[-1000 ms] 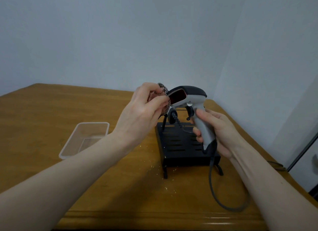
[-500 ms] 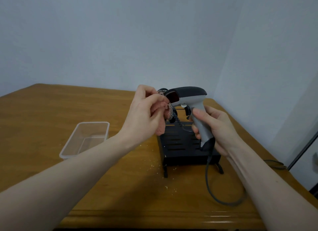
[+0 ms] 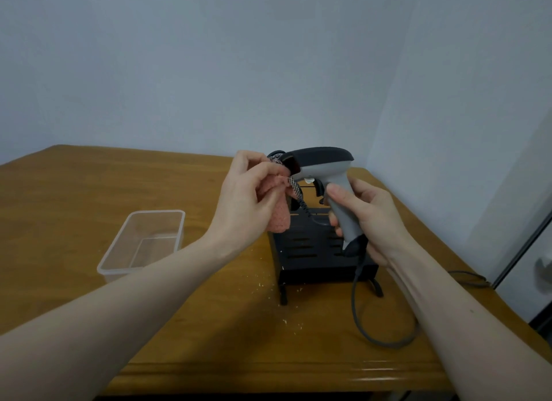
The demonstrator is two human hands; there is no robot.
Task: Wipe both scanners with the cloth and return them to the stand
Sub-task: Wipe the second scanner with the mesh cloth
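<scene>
Over the wooden table (image 3: 89,191), the right hand (image 3: 367,218) grips a grey-and-black handheld scanner (image 3: 325,173) while the left hand (image 3: 248,197) pinches a pink cloth (image 3: 279,218) at its window, so wiping looks unfinished and the black slotted stand (image 3: 316,251) awaits.

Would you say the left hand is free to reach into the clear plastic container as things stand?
Probably not straight away: the left hand grips the cloth against the scanner. The path to the container itself looks open.
</scene>
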